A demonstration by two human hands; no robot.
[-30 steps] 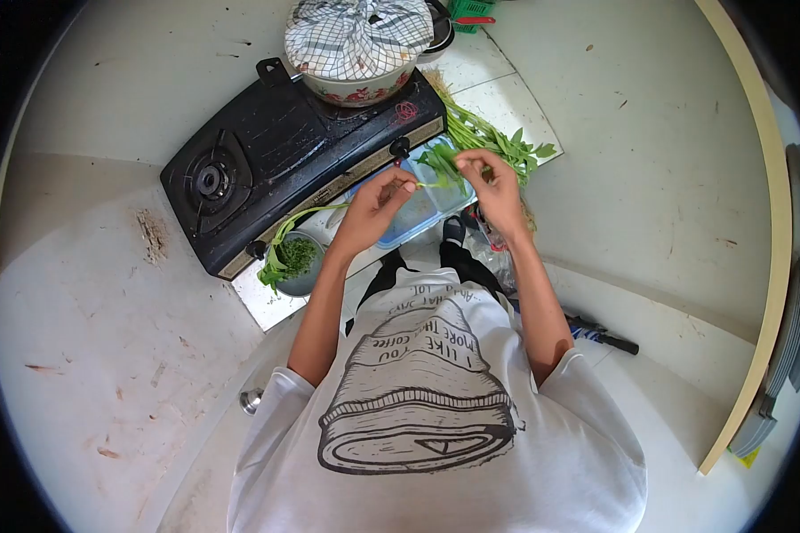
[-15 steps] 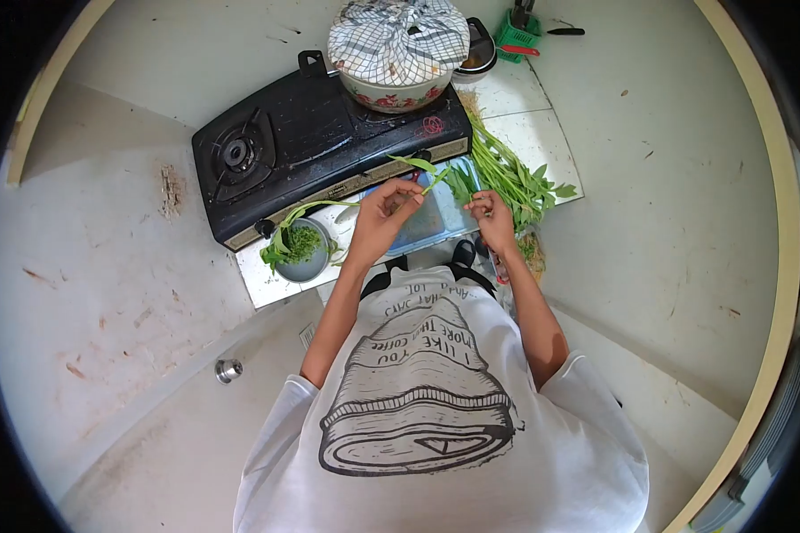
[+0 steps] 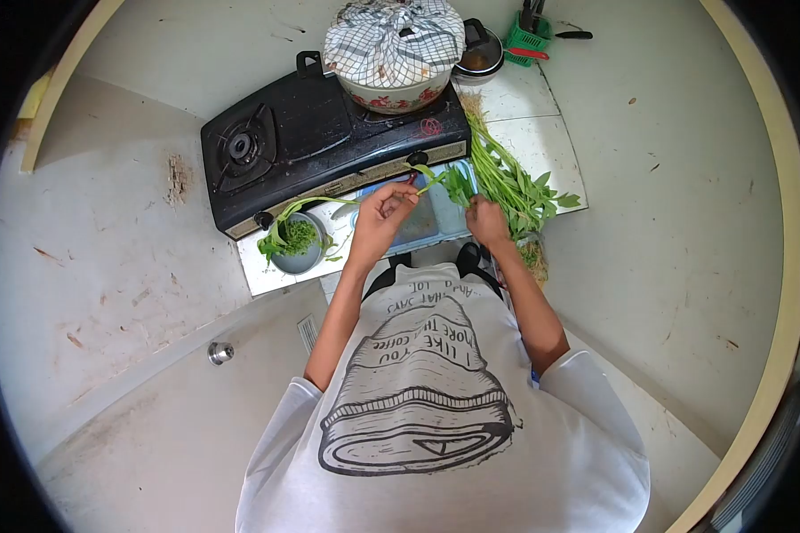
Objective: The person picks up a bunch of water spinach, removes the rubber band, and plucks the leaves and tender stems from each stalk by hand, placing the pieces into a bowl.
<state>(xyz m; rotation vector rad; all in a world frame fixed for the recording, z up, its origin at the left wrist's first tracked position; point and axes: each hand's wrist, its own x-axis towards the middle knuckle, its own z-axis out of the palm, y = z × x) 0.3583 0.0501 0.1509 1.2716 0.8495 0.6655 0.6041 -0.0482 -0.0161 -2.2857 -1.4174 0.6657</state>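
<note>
My left hand (image 3: pixel 383 218) pinches a long leafy green stem (image 3: pixel 316 203) over the tray. One end trails left above the grey bowl (image 3: pixel 315 261), and a leafy end sticks out past my fingertips. My right hand (image 3: pixel 488 219) is closed, its fingers curled in at the tray's right side. Dark green leaves (image 3: pixel 458 185) lie right by its fingertips; whether the fingers grip them is hidden. Below both hands sits a blue tray (image 3: pixel 427 233). Small picked greens (image 3: pixel 299 237) fill part of the bowl.
A bundle of leafy stems (image 3: pixel 516 182) lies on the white tile counter (image 3: pixel 517 96). Behind the tray stands a black gas stove (image 3: pixel 307 133) with a cloth-covered floral pot (image 3: pixel 396 96). A lidded pan (image 3: pixel 482 60) and a green basket (image 3: pixel 526 37) with utensils stand at the back right.
My right hand has turned and its fingers have curled more tightly. My left hand stays nearly in place with the stem. The camera view has shifted slightly.
</note>
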